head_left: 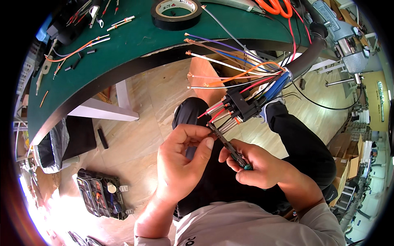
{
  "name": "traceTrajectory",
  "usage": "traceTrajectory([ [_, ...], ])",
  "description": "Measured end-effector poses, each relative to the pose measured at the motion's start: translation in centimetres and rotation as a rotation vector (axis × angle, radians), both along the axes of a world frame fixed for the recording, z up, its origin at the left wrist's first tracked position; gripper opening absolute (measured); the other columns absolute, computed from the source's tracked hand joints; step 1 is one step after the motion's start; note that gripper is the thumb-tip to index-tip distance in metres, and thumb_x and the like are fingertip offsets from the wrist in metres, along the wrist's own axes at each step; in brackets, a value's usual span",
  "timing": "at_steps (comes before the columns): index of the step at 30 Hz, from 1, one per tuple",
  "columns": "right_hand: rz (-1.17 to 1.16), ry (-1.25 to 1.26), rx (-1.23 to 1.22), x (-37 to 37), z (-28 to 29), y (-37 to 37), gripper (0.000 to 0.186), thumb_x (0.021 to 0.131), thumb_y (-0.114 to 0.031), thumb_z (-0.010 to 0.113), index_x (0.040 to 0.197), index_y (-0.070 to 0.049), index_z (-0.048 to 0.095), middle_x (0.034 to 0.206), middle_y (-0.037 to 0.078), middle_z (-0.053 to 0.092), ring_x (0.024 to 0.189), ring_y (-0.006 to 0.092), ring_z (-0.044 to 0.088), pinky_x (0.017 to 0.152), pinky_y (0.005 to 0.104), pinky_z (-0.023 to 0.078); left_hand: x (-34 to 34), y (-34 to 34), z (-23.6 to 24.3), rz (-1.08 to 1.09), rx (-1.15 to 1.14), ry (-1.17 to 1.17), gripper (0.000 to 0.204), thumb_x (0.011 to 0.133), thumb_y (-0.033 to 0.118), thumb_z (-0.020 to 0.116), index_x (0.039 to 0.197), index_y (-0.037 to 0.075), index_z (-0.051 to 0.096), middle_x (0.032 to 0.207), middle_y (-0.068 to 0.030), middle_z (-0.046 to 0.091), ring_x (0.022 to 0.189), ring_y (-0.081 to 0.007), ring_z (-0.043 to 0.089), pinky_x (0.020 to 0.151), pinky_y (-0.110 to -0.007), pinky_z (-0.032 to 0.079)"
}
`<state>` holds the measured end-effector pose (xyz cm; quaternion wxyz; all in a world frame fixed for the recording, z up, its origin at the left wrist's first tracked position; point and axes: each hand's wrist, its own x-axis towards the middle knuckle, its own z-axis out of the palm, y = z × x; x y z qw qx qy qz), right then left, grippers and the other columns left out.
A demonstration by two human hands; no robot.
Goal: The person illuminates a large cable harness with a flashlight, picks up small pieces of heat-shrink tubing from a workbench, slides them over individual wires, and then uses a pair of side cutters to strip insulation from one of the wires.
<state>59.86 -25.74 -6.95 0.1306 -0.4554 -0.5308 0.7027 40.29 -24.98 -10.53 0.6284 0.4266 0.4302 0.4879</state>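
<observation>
My right hand (262,166) grips slim pliers (225,142) with dark metal jaws and a green handle end. Their tip reaches up to the wire ends below a black connector block (241,104). My left hand (180,153) is closed in a pinch right beside that tip; what lies between thumb and finger is too small to make out. Metal contact pins (230,124) and short red wires stick out of the block. Behind it, a thick black cable (308,52) fans out into several loose wires (230,57), orange, white, purple, blue and brown, some with bare copper ends.
A green-topped table (127,45) curves across the far side, with black tape (176,16), cut wires and small sleeves on it. A grey vise (355,59) stands at the right. On the floor are an open tool case (100,194) and a lined bin (51,149).
</observation>
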Motion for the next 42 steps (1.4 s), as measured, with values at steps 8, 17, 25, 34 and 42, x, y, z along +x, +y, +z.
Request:
traceTrajectory([
  [8,-0.006,-0.004,0.036,-0.12,-0.16,-0.09,0.033,0.071,-0.002,0.054,0.104,-0.001,0.050,0.075,0.004,0.048,0.067,0.0135,0.045,0.063,0.0283,0.040,0.19,-0.12,0.25,0.007,0.026,0.113,0.013,0.089,0.001,0.062,0.099,-0.004,0.056,0.093,-0.0071,0.063,0.085,-0.0099,0.058,0.078,-0.024,0.047],
  [17,0.017,0.005,0.044,-0.11,-0.24,-0.04,0.040,0.069,-0.001,0.056,0.108,0.001,0.050,0.078,0.002,0.047,0.069,0.0098,0.043,0.063,0.0244,0.038,0.69,-0.36,-0.36,0.094,0.085,0.134,0.009,0.087,0.000,0.063,0.092,0.000,0.056,0.085,-0.0049,0.064,0.080,-0.0102,0.061,0.076,-0.026,0.050],
  [25,0.016,0.008,0.062,0.03,-0.29,-0.03,0.040,0.069,-0.002,0.057,0.108,0.001,0.050,0.078,0.003,0.046,0.070,0.0102,0.043,0.064,0.0246,0.038,0.73,-0.45,-0.58,0.096,0.082,0.121,0.009,0.088,0.000,0.063,0.093,0.000,0.056,0.086,-0.0041,0.063,0.081,-0.0095,0.059,0.077,-0.025,0.049],
  [34,0.022,-0.001,0.043,-0.02,-0.31,0.02,0.039,0.069,-0.002,0.057,0.108,0.001,0.050,0.078,0.003,0.047,0.071,0.0107,0.043,0.065,0.0247,0.038,0.64,-0.44,-0.66,0.095,0.072,0.093,0.009,0.088,0.000,0.063,0.094,0.000,0.056,0.087,-0.0040,0.063,0.082,-0.0094,0.059,0.079,-0.025,0.048],
  [42,0.006,0.019,0.077,-0.20,-0.51,-0.13,0.036,0.070,-0.003,0.056,0.106,0.000,0.050,0.077,0.004,0.046,0.070,0.0127,0.044,0.064,0.0269,0.037,0.45,-0.48,-0.51,0.086,0.080,0.112,0.009,0.088,-0.001,0.063,0.095,-0.001,0.056,0.088,-0.0040,0.062,0.083,-0.0095,0.058,0.079,-0.025,0.047],
])
